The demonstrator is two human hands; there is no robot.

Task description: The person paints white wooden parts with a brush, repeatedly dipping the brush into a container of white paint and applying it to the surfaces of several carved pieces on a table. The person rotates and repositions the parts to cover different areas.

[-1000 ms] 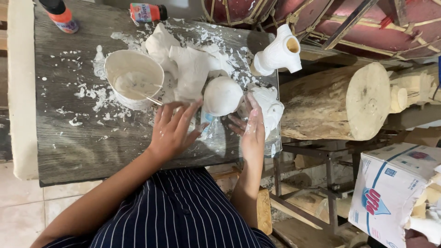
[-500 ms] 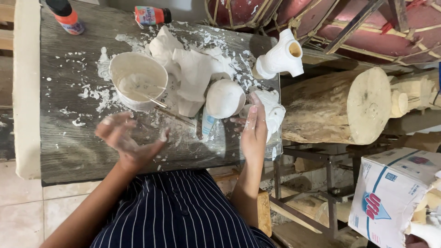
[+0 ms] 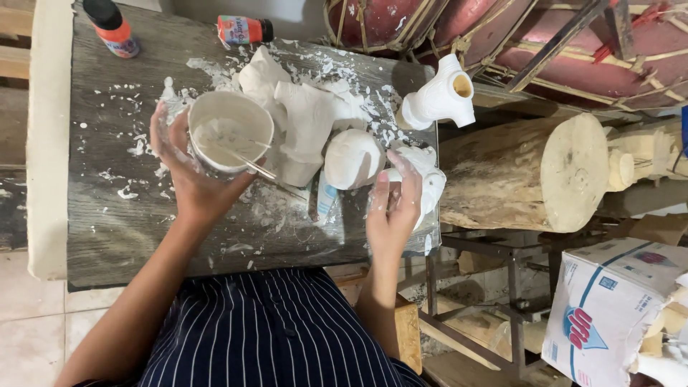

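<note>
Worktable: we see a dark grey wood-grain top (image 3: 107, 236), spattered white, filling the frame from nine to twelve o'clock.
Floor: pale tiles (image 3: 32, 322) at seven o'clock.
Log: a thick sawn log (image 3: 530, 175) lies on its side at three o'clock.
Frame: a metal stand (image 3: 502, 265) sits beneath the log.
Box: a white cardboard carton (image 3: 616, 308) at four o'clock.
Light: even and soft.

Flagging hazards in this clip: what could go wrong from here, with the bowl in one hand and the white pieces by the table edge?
1. The left hand grips the bowl with plaster-coated fingers; it could slip and spill.
2. The white piece under the right hand sits at the table edge; a nudge might drop it.
3. The stick could flick out of the bowl.
</note>
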